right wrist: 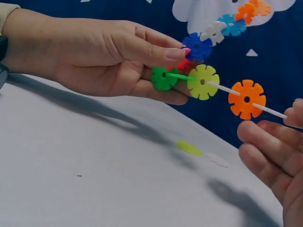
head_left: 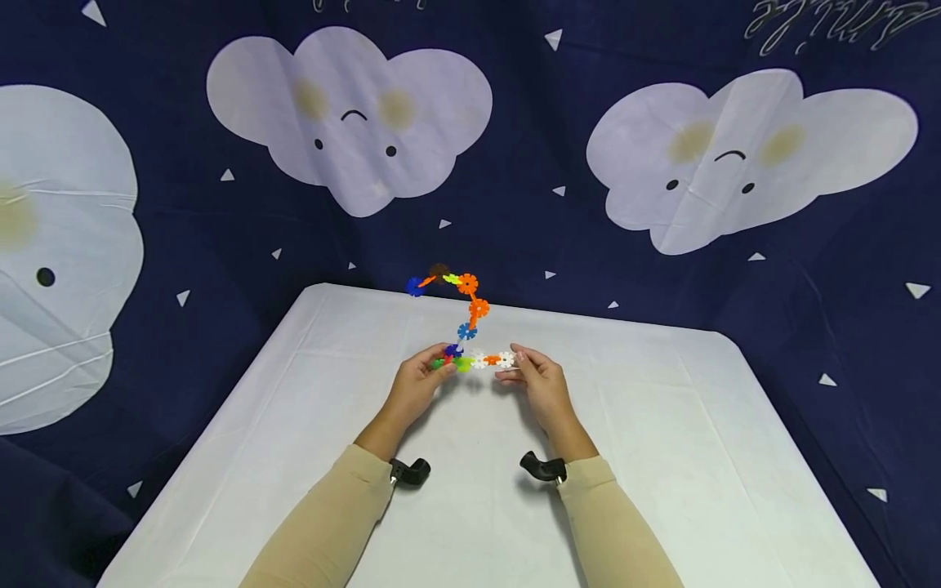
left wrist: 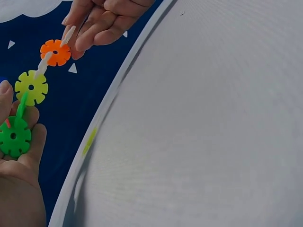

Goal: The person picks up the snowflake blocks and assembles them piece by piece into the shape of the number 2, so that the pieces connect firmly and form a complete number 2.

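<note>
A chain of slotted snowflake discs [head_left: 479, 308] curves up between my two hands in the head view. My left hand [head_left: 415, 385] pinches it near a dark blue disc [right wrist: 197, 46], a red one and a green disc [left wrist: 13, 136]. From the green disc the chain runs through a yellow-green disc [right wrist: 203, 82], a white one and an orange disc [right wrist: 247, 99] to a white end disc [head_left: 506, 359]. My right hand [head_left: 546, 392] pinches that end disc between thumb and finger. The chain's upper part arches leftward to a blue disc [head_left: 415, 287].
A loose yellow disc [right wrist: 189, 147] and a white disc [right wrist: 217, 160] lie flat on the white-covered table [head_left: 662, 457] beneath the chain. Dark blue cloth [head_left: 529, 237] with clouds hangs behind the table. Each wrist carries a black camera mount [head_left: 542, 467].
</note>
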Demonstrator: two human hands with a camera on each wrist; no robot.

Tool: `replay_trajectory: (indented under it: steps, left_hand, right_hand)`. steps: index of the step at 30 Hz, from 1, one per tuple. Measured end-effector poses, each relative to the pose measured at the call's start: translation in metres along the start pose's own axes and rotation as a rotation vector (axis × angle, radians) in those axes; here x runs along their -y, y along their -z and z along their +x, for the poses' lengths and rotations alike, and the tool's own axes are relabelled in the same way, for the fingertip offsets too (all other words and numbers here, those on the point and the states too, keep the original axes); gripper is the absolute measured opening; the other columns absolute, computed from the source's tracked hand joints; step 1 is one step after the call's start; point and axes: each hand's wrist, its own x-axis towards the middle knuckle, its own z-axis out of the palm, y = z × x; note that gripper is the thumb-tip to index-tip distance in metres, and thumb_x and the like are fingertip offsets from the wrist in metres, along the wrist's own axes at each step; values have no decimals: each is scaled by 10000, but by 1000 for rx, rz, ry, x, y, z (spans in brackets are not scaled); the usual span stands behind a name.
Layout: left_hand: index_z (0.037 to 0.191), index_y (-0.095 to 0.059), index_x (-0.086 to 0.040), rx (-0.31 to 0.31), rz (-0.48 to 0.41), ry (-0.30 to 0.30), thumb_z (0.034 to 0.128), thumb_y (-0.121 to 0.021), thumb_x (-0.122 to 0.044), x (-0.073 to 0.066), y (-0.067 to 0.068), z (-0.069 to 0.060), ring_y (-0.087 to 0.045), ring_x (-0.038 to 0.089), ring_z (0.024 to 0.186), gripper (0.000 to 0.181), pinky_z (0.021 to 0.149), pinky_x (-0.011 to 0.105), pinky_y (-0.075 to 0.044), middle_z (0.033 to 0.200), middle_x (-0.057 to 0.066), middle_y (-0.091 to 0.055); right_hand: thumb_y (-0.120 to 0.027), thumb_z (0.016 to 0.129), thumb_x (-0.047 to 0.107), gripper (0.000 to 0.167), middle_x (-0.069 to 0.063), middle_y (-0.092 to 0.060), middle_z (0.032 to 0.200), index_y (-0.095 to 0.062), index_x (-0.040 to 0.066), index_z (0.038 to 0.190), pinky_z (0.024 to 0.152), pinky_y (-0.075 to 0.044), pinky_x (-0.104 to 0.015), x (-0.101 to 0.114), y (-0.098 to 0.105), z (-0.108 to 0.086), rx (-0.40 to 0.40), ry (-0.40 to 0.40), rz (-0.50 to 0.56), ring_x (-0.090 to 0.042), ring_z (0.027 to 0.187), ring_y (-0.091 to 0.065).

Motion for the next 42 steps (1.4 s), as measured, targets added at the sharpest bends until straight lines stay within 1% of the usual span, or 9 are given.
replay_trajectory:
  steps: [5, 9, 14, 20, 22, 27, 33, 36, 42]
  left_hand:
    - [1353, -670, 45, -28, -37, -14, 970, -764, -24, 0, 4, 2, -629, 152, 887, 400, 741, 195, -543, 1239, 172, -718]
    - [1342, -686, 16, -78, -33, -22, 974, -771, -51, 3, 9, 4, -580, 135, 801, 384, 669, 186, -504, 1221, 156, -725]
    - [1363, -677, -9, -134, -8, -13, 985, -766, -80, 4, 12, 5, -448, 115, 670, 394, 560, 197, -410, 1246, 146, -714]
    - [1342, -684, 3, -169, -36, -27, 987, -758, -63, 6, 13, 6, -546, 126, 793, 369, 658, 184, -486, 1247, 144, -714]
    - [1339, -684, 11, -173, -43, -34, 986, -755, -50, 6, 13, 6, -572, 147, 840, 365, 688, 183, -505, 1250, 151, -712]
    - [1345, -684, 5, -179, -52, -30, 982, -759, -46, 7, 12, 7, -613, 212, 948, 374, 754, 181, -538, 1276, 163, -702]
    - [1349, -684, 3, -189, -29, -34, 985, -756, -45, 6, 12, 6, -649, 239, 1023, 374, 820, 205, -561, 1280, 153, -704]
    - [1352, -679, 7, -189, -20, -39, 987, -755, -49, 6, 12, 6, -656, 234, 1032, 377, 833, 211, -562, 1289, 148, -702]
    - [1342, -678, 27, -185, -29, -46, 985, -752, -33, 6, 11, 5, -653, 201, 1039, 369, 838, 199, -555, 1299, 168, -696]
  right_hand:
    - [-541, 1121, 111, 351, -235, -707, 1111, -596, -130, 1371, 796, -625, -455, -2, 2, 2, -52, -12, -83, -353, 905, -751]
    - [-639, 1076, 116, 302, -139, -753, 1108, -671, -72, 1310, 824, -617, -383, -7, -1, 4, -56, -4, -332, -335, 975, -725]
    - [-738, 1009, 150, 295, -113, -736, 1187, -729, 0, 1263, 955, -554, -429, -12, -13, 6, 51, 98, -681, -293, 1091, -685]
    - [-735, 985, 150, 348, -184, -636, 1379, -708, 20, 1307, 1128, -380, -519, -17, -31, 13, 226, 220, -931, -402, 1302, -521]
    - [-730, 988, 157, 372, -202, -590, 1437, -693, 13, 1329, 1146, -340, -537, -18, -35, 15, 245, 217, -962, -429, 1333, -476]
    - [-746, 980, 161, 398, -201, -552, 1468, -680, 23, 1347, 1105, -341, -578, -23, -41, 23, 218, 243, -989, -443, 1305, -458]
    - [-687, 1031, 228, 374, -122, -602, 1450, -686, 98, 1382, 981, -375, -541, -26, -55, 28, 242, 245, -1136, -379, 1303, -459]
    - [-664, 1051, 234, 306, -71, -644, 1413, -722, 122, 1330, 971, -366, -528, -28, -60, 29, 260, 267, -1188, -350, 1316, -459]
    - [-781, 956, 111, 124, -37, -738, 1216, -790, 103, 1079, 940, -366, -539, -31, -60, 29, 228, 369, -1054, -340, 1218, -508]
